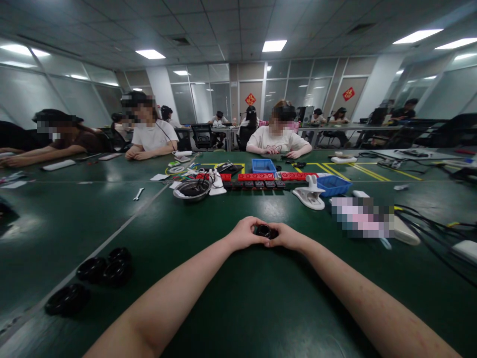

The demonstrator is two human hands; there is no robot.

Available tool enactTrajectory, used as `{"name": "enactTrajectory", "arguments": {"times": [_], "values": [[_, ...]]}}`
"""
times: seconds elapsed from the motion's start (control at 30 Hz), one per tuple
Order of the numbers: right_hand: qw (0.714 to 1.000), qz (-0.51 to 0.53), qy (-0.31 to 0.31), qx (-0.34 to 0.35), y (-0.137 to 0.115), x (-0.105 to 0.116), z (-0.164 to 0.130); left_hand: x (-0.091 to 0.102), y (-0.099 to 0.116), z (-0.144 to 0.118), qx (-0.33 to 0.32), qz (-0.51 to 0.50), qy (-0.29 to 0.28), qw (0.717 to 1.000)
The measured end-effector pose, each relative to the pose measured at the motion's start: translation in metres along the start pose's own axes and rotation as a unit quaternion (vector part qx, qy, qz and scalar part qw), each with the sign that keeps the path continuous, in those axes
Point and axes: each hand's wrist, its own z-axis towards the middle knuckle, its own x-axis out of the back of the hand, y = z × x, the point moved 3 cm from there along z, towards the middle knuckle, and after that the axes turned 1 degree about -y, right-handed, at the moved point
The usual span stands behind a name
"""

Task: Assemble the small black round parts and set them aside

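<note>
A small black ring-shaped part is held between both my hands over the green table, just ahead of me. My left hand curls round its left side, with the thumb along the near edge. From the right, my right hand closes on it, and the two thumbs almost meet in front. The fingers hide part of its outer edge. To the left of my left forearm lie several larger glossy black round pieces with hollow centres, among them one black ring piece set nearer to me.
Beyond my hands stand a metal bowl, a row of red terminal-like blocks, a white clip stand and a blue bin. A wrench lies left. Black cables run along the right. Co-workers sit across the table.
</note>
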Motion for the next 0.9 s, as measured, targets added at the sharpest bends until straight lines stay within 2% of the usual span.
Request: {"name": "enactTrajectory", "arguments": {"times": [0.3, 0.43, 0.53, 0.63, 0.7, 0.8, 0.9], "values": [[0.999, -0.037, 0.033, -0.007, 0.003, -0.001, -0.001, -0.006, 0.0, -0.004, 0.002, -0.018, 0.033, 0.999], [0.991, -0.097, 0.089, -0.005, 0.002, -0.004, -0.001, -0.008, 0.001, -0.005, -0.001, 0.0, 0.061, 0.998], [0.969, -0.18, 0.165, -0.039, 0.002, -0.01, 0.0, -0.01, 0.0, -0.006, 0.014, 0.014, 0.098, 0.995], [0.928, -0.263, 0.252, -0.075, -0.001, -0.018, 0.001, -0.011, 0.0, -0.008, 0.043, 0.032, 0.138, 0.989], [0.909, -0.294, 0.285, -0.079, -0.003, -0.023, 0.001, -0.012, -0.001, -0.009, 0.065, 0.042, 0.16, 0.984], [0.914, -0.289, 0.275, -0.072, -0.004, -0.023, 0.001, -0.012, -0.001, -0.008, 0.066, 0.041, 0.161, 0.984], [0.955, -0.221, 0.199, -0.007, -0.005, -0.016, 0.0, -0.01, 0.0, -0.006, 0.033, 0.027, 0.123, 0.992]]}}
